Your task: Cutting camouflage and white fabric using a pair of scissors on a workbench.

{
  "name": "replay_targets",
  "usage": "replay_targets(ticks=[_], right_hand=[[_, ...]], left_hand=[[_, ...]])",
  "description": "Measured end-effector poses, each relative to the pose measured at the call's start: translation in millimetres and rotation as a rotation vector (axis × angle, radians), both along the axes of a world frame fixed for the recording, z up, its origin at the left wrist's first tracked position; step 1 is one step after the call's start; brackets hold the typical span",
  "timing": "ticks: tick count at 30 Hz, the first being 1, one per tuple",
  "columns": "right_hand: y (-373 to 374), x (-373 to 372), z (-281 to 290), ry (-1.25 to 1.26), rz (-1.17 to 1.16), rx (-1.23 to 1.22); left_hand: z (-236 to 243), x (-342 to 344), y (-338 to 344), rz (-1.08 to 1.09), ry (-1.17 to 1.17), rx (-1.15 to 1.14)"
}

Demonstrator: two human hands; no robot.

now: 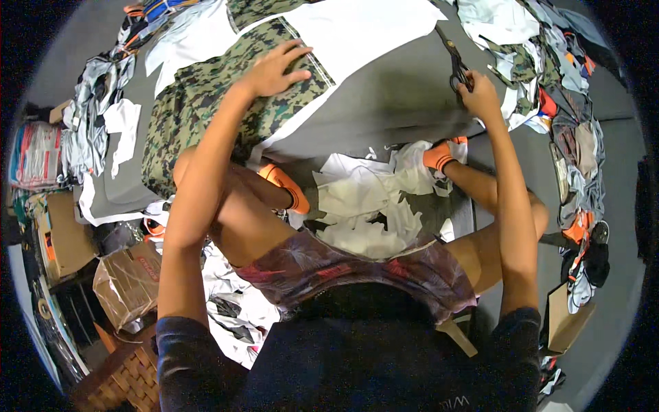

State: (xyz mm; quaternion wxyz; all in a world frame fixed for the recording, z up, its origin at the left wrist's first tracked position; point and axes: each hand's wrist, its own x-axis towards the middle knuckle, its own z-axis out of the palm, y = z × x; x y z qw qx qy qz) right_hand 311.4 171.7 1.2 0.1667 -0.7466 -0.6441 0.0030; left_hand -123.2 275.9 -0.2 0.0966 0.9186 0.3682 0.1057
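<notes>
My left hand (274,72) rests with fingers apart on green camouflage fabric (199,123), near a stitched white strip at its right edge. White paper (374,20) lies under and beside the fabric on the grey cushioned surface (384,96). At the right, my right hand (478,93) grips black scissors (453,58), whose blades point away from me over the grey surface, by the paper's corner.
Piles of fabric scraps (96,123) line both sides. Crumpled white scraps (367,206) lie between my legs. At lower left are cardboard boxes (127,285) and a woven wooden piece (117,367). Another cardboard piece (566,316) sits at right.
</notes>
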Motion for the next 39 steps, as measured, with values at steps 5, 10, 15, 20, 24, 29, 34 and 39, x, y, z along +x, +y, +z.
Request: replay_targets(ticks=[5,10,15,20,24,29,34,39], right_hand=[[-3.0,4.8,37.7,0.202,-0.077,-0.539],[-88.3,-33.8,19.2,1.436,-0.11,-0.383],[-164.6,-96.5,3.4,2.013,0.125,-0.618],[-161.7,-122.1,-19.6,1.473,0.146,-0.797],[-137.1,-144.0,9.9,1.132,0.207,-0.742],[-113.8,-145.1,-3.7,1.073,0.29,-0.759],[-113.2,-154.2,4.9,1.112,0.259,-0.709],[-115.7,-156.6,11.5,1.021,0.334,-0.755]], left_hand=[[1.0,7.3,15.6,-0.043,-0.013,-0.056],[-2.5,5.1,-8.7,-0.224,-0.08,-0.063],[23.0,25.7,-28.7,-0.291,-0.055,-0.123],[41.7,2.9,9.6,-0.164,-0.105,-0.51],[20.1,-19.7,65.1,-0.115,0.08,-0.347],[-66.4,-42.8,149.5,0.022,-0.225,-0.348],[-50.9,-35.2,177.6,0.233,-0.065,-0.602],[-47.4,-38.3,154.7,0.374,0.173,-0.053]])
